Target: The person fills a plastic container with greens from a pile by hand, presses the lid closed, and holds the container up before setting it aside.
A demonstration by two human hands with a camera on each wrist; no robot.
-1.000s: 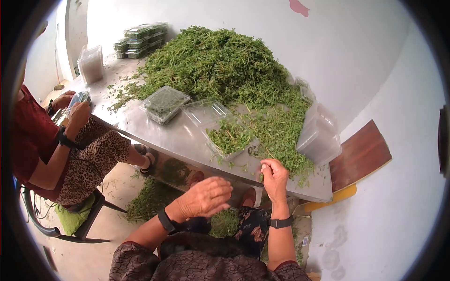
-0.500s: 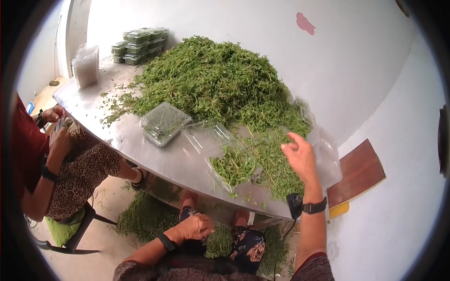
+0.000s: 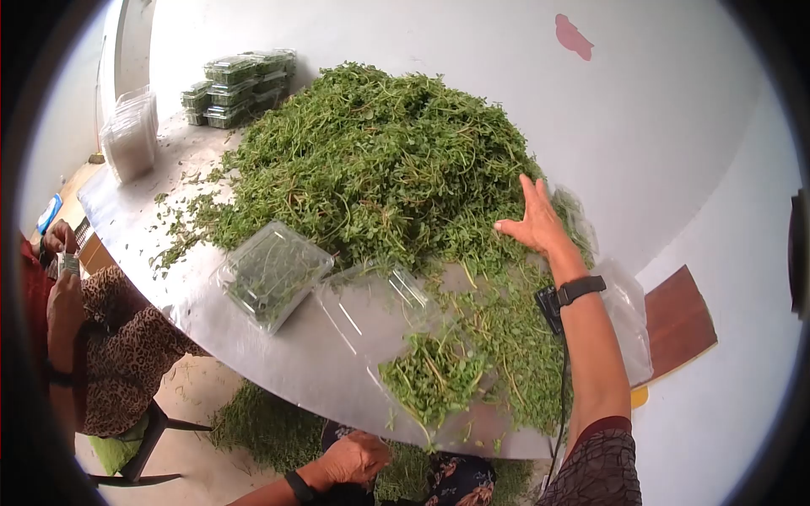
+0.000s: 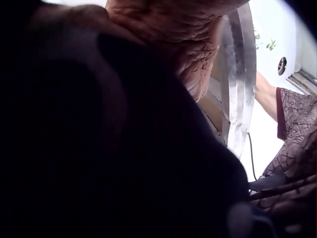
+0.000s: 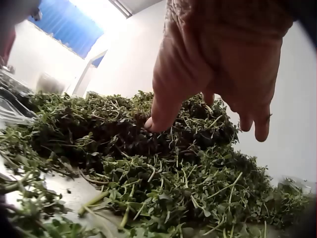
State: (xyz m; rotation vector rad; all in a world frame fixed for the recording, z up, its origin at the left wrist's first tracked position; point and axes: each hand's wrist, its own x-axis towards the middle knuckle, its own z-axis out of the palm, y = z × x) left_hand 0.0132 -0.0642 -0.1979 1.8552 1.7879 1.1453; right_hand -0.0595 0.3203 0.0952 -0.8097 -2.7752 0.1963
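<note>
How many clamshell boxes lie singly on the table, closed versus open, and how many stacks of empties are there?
Closed clamshell box, filled with herbs: 1
Open clamshell box, herbs in its tray: 1
Stacks of empty boxes: 2, the far-left stack and the stack by the right arm
Total: 4

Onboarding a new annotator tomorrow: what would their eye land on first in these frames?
First, the big heap of green herbs covering the far half of the metal table, with the right hand laid open on its right edge. Next, the open clear clamshell box near the table's front edge, a clump of herbs in its near half. The left hand sits low, under the table edge.
</note>
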